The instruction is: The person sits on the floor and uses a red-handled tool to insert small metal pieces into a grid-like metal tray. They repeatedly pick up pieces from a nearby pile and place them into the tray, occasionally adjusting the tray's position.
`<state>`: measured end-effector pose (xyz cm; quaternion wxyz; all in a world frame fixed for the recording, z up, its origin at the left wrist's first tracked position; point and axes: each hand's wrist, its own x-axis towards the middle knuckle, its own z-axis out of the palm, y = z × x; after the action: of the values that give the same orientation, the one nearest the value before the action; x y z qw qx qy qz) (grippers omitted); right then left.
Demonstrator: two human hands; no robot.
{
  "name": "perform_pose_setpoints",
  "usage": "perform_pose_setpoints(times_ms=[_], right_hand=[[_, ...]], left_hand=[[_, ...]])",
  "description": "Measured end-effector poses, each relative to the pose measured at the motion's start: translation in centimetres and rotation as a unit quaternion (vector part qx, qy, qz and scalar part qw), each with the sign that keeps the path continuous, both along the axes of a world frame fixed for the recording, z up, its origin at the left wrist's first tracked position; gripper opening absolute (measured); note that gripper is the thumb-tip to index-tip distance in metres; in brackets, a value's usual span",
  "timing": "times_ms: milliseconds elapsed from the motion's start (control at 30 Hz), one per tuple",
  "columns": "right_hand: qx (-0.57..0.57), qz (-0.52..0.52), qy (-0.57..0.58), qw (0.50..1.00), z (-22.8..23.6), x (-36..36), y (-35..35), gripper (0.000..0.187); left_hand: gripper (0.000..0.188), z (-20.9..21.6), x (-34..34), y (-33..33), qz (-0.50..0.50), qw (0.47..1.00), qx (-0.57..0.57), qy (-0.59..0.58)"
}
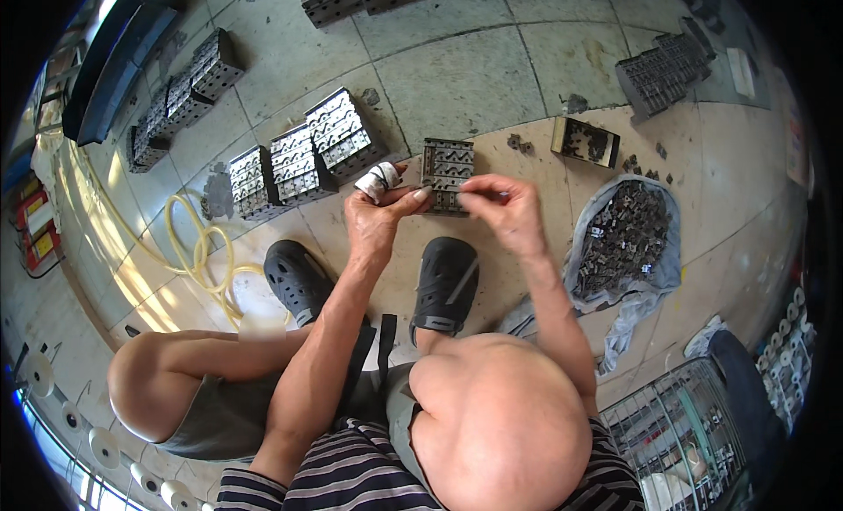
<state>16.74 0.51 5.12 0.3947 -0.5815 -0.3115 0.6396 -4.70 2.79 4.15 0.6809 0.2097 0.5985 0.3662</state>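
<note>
Pinching something too small to tell, the right hand [505,208] hovers over the metal block [446,173], just beyond the left hand [373,217].

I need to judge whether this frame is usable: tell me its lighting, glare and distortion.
Head view: daylight from the left throws bright streaks across the floor tiles near the yellow hose; fisheye bends the tile joints, rim goes black; both hands and the metal block are sharp.

Dark grey clogs [443,287] on beige floor tiles [457,81], a pale yellow hose [198,252] coiled nearby. Shirt [351,476] is navy with white stripes, shorts [228,419] olive-grey. Silvery metal parts [625,239] sit on a grey cloth [667,269], and the loaded trays [299,164] look grey-silver.
</note>
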Motion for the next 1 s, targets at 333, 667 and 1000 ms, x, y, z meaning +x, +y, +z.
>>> perform_pose_setpoints(times_ms=[333, 667, 1000], right_hand=[[0.017, -0.088, -0.434, 0.896, -3.8, 1.6, -1.5, 0.014], [0.070, -0.257, -0.524, 0.809, -3.5, 10.1, 0.5, 0.011], [0.111, -0.084, -0.548, 0.824, -7.5, 6.4, 1.8, 0.012]], left_hand=[[0.055, 0.5, 0.1, 0.4, -0.076, 0.995, 0.012, 0.071], [0.051, 0.2, 0.6, 0.2, -0.058, 0.998, -0.018, 0.009], [0.052, -0.2, 0.2, 0.6, -0.048, 0.999, 0.002, 0.005]])
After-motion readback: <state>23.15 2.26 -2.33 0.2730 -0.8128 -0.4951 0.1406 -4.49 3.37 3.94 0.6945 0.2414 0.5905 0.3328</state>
